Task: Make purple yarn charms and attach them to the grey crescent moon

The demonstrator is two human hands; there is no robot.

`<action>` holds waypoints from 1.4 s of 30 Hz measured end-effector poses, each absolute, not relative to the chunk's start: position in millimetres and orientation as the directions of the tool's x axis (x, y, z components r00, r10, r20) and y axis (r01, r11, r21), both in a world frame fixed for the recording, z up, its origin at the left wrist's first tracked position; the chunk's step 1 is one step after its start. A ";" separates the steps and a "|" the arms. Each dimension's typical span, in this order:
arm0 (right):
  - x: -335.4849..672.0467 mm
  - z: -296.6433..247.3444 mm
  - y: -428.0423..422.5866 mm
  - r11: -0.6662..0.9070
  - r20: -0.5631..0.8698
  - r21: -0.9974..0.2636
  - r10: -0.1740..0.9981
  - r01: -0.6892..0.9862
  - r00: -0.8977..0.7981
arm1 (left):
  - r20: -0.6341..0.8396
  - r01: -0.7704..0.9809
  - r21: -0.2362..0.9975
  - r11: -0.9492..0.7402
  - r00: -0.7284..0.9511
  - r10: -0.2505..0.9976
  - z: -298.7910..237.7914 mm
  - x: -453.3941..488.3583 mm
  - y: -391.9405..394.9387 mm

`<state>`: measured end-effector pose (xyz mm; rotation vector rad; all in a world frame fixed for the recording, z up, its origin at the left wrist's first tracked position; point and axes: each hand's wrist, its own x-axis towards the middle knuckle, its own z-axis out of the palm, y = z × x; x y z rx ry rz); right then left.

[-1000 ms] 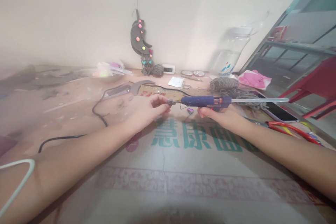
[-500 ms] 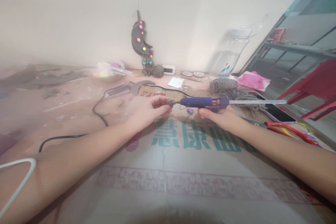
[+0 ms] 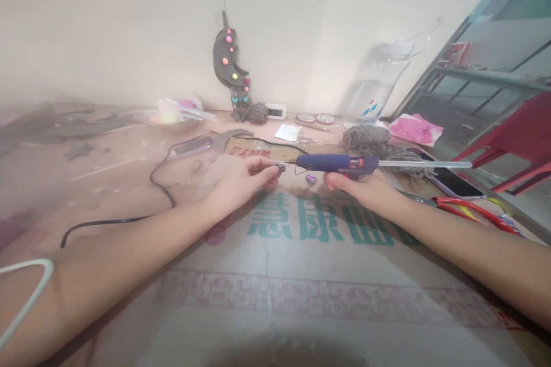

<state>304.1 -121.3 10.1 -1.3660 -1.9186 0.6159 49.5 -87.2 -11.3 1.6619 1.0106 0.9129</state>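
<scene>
My right hand [image 3: 359, 186] grips a blue hot glue gun [image 3: 338, 163] held level, its nozzle pointing left and a clear glue stick [image 3: 424, 164] sticking out of the back. My left hand [image 3: 241, 180] pinches a small grey yarn piece [image 3: 279, 168] between thumb and fingers, just left of the nozzle tip with a small gap. Both hands hover over a cardboard sheet [image 3: 301, 275] printed with green characters. A tiny purple bit [image 3: 310, 180] lies on the cardboard under the gun.
A black cord [image 3: 161, 186] trails left. Grey yarn [image 3: 379, 143] is heaped behind the gun. A phone [image 3: 451, 180] and red-handled scissors [image 3: 473, 212] lie at right. A grey crescent with coloured pompoms [image 3: 228, 66] leans on the wall, near a yarn ball [image 3: 258, 113] and a plastic jar [image 3: 379, 83].
The glue gun's nozzle touched the yarn piece half a second ago; now the gun has drawn slightly right, leaving a small gap. The left hand barely moved.
</scene>
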 end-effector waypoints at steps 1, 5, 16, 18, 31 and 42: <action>303.7 11.4 -121.8 0.321 0.248 -0.716 0.947 0.620 -0.204 | 0.115 0.211 0.956 -0.206 0.377 0.919 -11.2 49.4 -87.4; 302.3 13.4 -123.3 0.287 0.214 -0.722 0.958 0.629 -0.192 | 0.130 0.253 0.939 -0.235 0.372 0.919 -11.4 48.4 -86.9; 300.8 13.5 -122.5 0.298 0.235 -0.722 0.955 0.625 -0.183 | 0.215 0.337 0.882 -0.330 0.335 0.917 -11.6 49.2 -88.7; 300.5 13.9 -122.8 0.310 0.252 -0.711 0.950 0.631 -0.182 | 0.225 0.351 0.873 -0.339 0.327 0.918 -12.6 49.4 -88.1; 300.7 13.7 -123.5 0.343 0.284 -0.706 0.939 0.620 -0.195 | 0.232 0.354 0.872 -0.338 0.309 0.922 -12.5 50.6 -87.8; 299.9 11.7 -122.3 0.361 0.299 -0.715 0.932 0.598 -0.204 | 0.242 0.351 0.868 -0.351 0.318 0.917 -15.9 50.5 -86.1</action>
